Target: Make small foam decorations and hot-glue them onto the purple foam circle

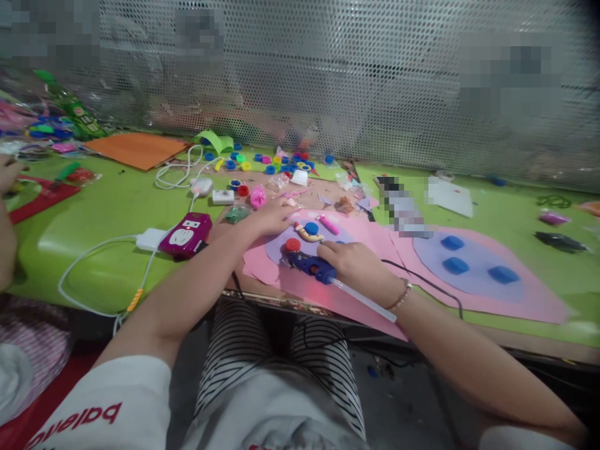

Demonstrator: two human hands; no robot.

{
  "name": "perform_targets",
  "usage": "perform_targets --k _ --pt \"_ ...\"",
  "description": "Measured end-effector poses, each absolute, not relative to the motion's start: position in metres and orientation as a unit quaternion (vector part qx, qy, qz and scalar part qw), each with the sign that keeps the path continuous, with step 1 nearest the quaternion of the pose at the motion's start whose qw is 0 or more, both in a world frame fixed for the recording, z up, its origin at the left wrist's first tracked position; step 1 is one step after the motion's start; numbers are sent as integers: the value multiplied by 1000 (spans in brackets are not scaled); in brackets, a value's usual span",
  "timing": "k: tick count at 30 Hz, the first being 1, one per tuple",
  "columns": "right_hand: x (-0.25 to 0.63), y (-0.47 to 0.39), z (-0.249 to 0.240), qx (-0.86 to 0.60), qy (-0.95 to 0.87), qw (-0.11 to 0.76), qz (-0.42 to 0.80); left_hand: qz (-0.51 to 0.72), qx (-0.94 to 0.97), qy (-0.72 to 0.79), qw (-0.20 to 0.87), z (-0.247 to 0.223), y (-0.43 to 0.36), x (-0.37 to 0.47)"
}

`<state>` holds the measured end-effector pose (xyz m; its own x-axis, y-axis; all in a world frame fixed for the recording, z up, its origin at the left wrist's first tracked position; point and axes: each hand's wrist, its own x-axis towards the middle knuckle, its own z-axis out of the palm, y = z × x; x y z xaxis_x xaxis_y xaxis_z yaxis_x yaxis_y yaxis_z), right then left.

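My right hand (pixel 349 265) is closed around a blue glue gun (pixel 307 265), whose nozzle faces left. A long clear glue stick (pixel 365 300) sticks out of its back end. Under it lies a pink paper sheet (pixel 255 262) with a lilac paper piece (pixel 276 247) on top. Close to the nozzle, a red bottle cap (pixel 293 244) rests on the lilac paper. Beside it are a blue cap (pixel 311 229), a yellowish curved piece (pixel 307 235) with a red end, and a pink stick-shaped piece (pixel 328 224). My left hand (pixel 277 217) rests with fingers outstretched at the paper's upper left edge.
A purple power adapter (pixel 186 235) with white cables sits to the left. Several coloured caps (pixel 269 169) lie at the back before a perforated metal panel (pixel 300 75). To the right is another pink sheet (pixel 539 303) with blue caps (pixel 455 265). Another person's arm (pixel 5 225) shows far left.
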<state>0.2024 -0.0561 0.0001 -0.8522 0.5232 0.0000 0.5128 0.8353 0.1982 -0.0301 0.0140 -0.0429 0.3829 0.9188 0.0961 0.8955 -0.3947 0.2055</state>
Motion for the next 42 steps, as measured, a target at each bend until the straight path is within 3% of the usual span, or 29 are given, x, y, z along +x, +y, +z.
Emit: perform_targets --k 20,42 --pt "206 -48 -10 267 962 -46 -12 141 831 532 76 -41 16 -30" --pt "207 -48 -9 265 963 -37 -25 171 805 561 92 -44 15 -31"
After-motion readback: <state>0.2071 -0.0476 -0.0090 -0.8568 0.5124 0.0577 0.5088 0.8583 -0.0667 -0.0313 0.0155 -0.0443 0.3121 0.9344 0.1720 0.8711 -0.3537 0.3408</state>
